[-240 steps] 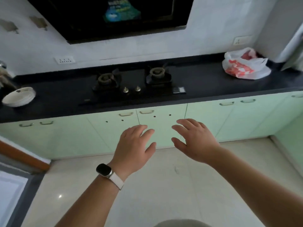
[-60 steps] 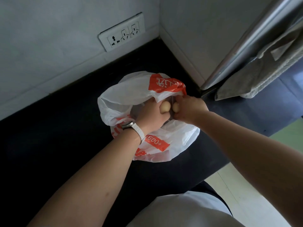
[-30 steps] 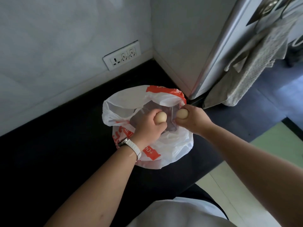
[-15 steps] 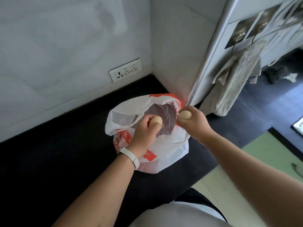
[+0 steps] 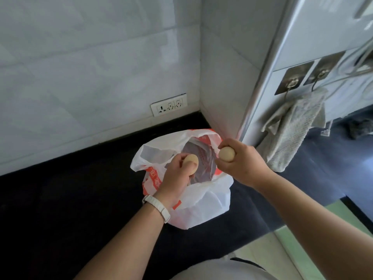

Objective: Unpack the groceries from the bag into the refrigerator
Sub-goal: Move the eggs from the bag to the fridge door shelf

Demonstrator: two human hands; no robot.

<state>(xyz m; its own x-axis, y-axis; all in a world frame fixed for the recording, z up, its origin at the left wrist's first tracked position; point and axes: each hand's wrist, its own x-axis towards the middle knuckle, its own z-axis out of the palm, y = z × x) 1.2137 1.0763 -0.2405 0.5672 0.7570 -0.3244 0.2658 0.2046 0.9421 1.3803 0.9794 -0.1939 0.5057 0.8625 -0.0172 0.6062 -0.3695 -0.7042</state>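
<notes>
On the black stone bench (image 5: pixel 70 199), in the corner beside the grey refrigerator (image 5: pixel 323 33): white thin-plastic grocery bag with orange print (image 5: pixel 201 209), mouth open. Above the mouth, left hand (image 5: pixel 177 174), fingers curled round a pale beige egg (image 5: pixel 191 160). Over the bag's right rim, right hand (image 5: pixel 240 160), fingers wrapped round a second pale beige egg (image 5: pixel 226 154).

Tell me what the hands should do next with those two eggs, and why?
Probably lift both eggs clear and swing them right, toward the refrigerator. The left hand grips one egg above the open bag, and the right hand grips the other egg at the bag's rim, so both hands are full.
</notes>
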